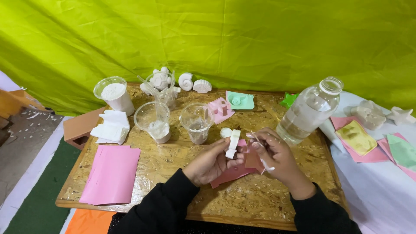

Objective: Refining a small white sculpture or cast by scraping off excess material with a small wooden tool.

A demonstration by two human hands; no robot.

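Observation:
My left hand (212, 162) grips a small white plaster piece (233, 143), held upright above a pink sheet (229, 174) on the wooden board (173, 156). Right beside it, my right hand (275, 156) pinches a thin white stick (255, 138) and also holds a brownish paper scrap (252, 160), its fingertips nearly touching the plaster piece. A small round white lump (225, 131) lies just behind my left hand.
Two clear plastic cups (197, 122) (154, 120) stand behind my hands, a cup of white powder (115, 94) at back left. Pink paper (112, 173) and white tissues (110, 128) lie left. A clear bottle (308, 110) stands right. Plaster shells (194, 83), pink and green moulds (239, 100) sit behind.

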